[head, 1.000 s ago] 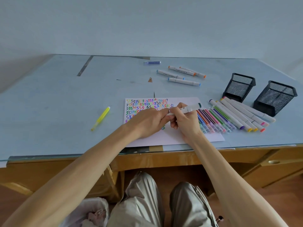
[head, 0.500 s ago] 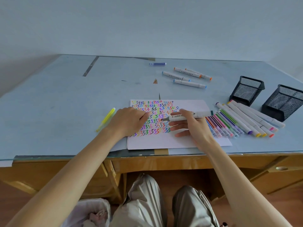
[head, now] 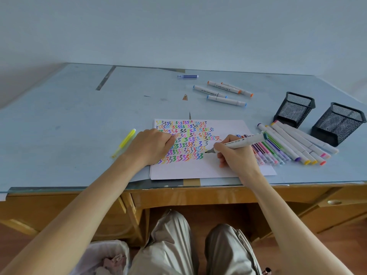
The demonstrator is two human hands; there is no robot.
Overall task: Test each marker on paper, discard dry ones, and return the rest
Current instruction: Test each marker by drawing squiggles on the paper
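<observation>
Wooden desk front (head: 184, 199) runs nearest, under a pale blue tabletop (head: 69, 124), with a lined waste bin (head: 103, 257) on the floor at 7 o'clock. On the tabletop lies a white sheet of paper (head: 198, 169) filled with rows of coloured squiggles. The left hand (head: 151, 145) rests on the paper's 9 o'clock edge with its fingers curled under; whether it holds anything I cannot tell. The right hand (head: 236, 153) grips a white marker (head: 240, 142), its dark tip touching the paper just beside the lowest squiggles and its green rear cap pointing to 2 o'clock. At 3 o'clock of the paper lies a row of markers (head: 286, 147), thin coloured ones nearest the hand and thick white ones beyond. A yellow highlighter (head: 125, 142) lies at 9 o'clock of the left hand. Farther, at 2 o'clock, stand two black mesh holders (head: 317, 116). Farthest, at 12 o'clock, lie four white markers (head: 224, 92) and a small blue pen (head: 187, 76).
</observation>
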